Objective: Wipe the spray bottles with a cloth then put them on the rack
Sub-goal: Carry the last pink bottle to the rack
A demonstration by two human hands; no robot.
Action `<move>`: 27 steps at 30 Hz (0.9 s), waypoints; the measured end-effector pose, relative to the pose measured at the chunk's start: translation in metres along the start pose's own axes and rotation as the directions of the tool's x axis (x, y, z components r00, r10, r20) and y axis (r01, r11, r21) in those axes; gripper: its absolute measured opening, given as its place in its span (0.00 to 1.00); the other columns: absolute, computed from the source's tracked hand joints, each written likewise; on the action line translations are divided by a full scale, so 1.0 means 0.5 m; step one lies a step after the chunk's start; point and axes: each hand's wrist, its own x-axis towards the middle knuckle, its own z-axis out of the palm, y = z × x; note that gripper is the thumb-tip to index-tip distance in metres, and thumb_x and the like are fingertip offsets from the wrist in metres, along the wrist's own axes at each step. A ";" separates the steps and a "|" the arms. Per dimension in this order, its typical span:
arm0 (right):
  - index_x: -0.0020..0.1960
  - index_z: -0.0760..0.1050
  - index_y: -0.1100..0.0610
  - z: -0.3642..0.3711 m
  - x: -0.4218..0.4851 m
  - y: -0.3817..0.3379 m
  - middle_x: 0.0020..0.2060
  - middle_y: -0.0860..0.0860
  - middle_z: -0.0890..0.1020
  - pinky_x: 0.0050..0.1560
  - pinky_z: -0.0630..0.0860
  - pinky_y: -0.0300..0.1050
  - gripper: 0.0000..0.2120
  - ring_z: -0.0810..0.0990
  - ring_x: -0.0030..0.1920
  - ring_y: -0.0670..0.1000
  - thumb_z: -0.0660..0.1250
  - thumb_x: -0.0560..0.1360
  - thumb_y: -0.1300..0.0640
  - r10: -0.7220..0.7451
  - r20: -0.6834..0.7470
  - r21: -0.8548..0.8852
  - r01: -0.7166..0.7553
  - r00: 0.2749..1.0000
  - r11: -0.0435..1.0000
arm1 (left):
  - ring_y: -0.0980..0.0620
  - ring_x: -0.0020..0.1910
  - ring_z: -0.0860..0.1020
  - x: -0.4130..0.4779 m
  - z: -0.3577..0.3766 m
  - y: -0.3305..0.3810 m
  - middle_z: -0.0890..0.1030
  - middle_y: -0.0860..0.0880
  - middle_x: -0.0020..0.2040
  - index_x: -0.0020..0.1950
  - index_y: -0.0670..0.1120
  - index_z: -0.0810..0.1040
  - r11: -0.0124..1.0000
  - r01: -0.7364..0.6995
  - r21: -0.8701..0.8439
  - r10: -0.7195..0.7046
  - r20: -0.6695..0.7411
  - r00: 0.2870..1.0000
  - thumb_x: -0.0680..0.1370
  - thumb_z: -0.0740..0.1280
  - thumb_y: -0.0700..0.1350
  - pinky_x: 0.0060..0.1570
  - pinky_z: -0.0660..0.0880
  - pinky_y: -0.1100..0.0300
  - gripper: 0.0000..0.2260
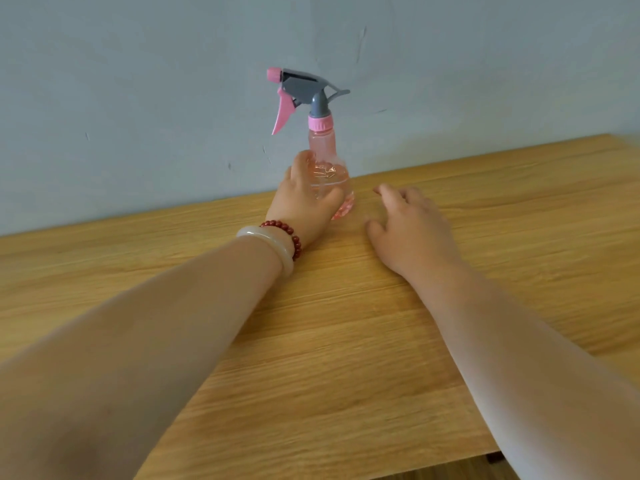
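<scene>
The left hand (pixel 304 199) gripped the spray bottle (pixel 323 147) low while the right hand (pixel 412 230) was relaxed and empty beside it; holding it firmly upright on the bench (pixel 346 341) looked best for wiping

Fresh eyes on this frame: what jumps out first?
The pink spray bottle stands upright before the grey-blue wall, at the back of the wooden surface. The left hand grips its base, a red bead bracelet on that wrist; the right hand is open beside it, holding nothing.
</scene>
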 end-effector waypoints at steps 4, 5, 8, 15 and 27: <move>0.76 0.61 0.46 0.002 -0.004 -0.002 0.69 0.54 0.69 0.67 0.68 0.56 0.26 0.68 0.69 0.58 0.60 0.79 0.46 -0.012 0.008 -0.011 0.012 1.000 1.000 | 0.49 0.70 0.70 0.010 0.007 0.014 0.67 0.47 0.74 0.79 0.49 0.53 0.994 0.041 -0.098 -0.048 -0.072 0.996 0.73 0.73 0.57 0.67 0.69 0.55 0.42; 0.76 0.61 0.46 0.002 -0.005 -0.002 0.69 0.54 0.69 0.67 0.67 0.55 0.26 0.68 0.69 0.58 0.60 0.79 0.45 -0.014 0.008 -0.014 0.014 1.000 1.000 | 0.50 0.70 0.69 0.014 0.013 0.019 0.67 0.47 0.73 0.79 0.48 0.53 0.994 0.041 -0.103 -0.049 -0.079 0.996 0.73 0.74 0.57 0.65 0.67 0.59 0.42; 0.76 0.61 0.46 0.003 -0.006 -0.003 0.69 0.53 0.69 0.68 0.67 0.55 0.26 0.68 0.69 0.57 0.60 0.79 0.45 -0.017 0.005 -0.017 0.017 1.000 1.000 | 0.53 0.67 0.70 0.016 0.025 0.024 0.69 0.47 0.71 0.78 0.47 0.57 0.994 0.038 -0.101 -0.050 -0.116 0.992 0.75 0.74 0.52 0.58 0.64 0.64 0.38; 0.76 0.62 0.47 0.001 -0.014 -0.012 0.69 0.55 0.70 0.67 0.68 0.56 0.26 0.69 0.68 0.59 0.61 0.79 0.46 -0.053 -0.007 -0.017 0.053 0.999 0.998 | 0.56 0.61 0.71 -0.025 -0.007 -0.004 0.71 0.48 0.68 0.74 0.46 0.62 0.995 0.051 -0.084 -0.066 -0.190 0.980 0.77 0.71 0.51 0.56 0.67 0.63 0.30; 0.75 0.64 0.49 0.012 -0.094 -0.163 0.68 0.57 0.71 0.63 0.68 0.57 0.26 0.70 0.66 0.61 0.61 0.79 0.45 -0.363 0.052 -0.090 0.366 0.930 0.926 | 0.57 0.59 0.71 -0.165 -0.211 -0.069 0.72 0.49 0.68 0.74 0.46 0.62 0.990 0.122 0.065 -0.091 -0.360 0.929 0.77 0.70 0.53 0.55 0.68 0.62 0.30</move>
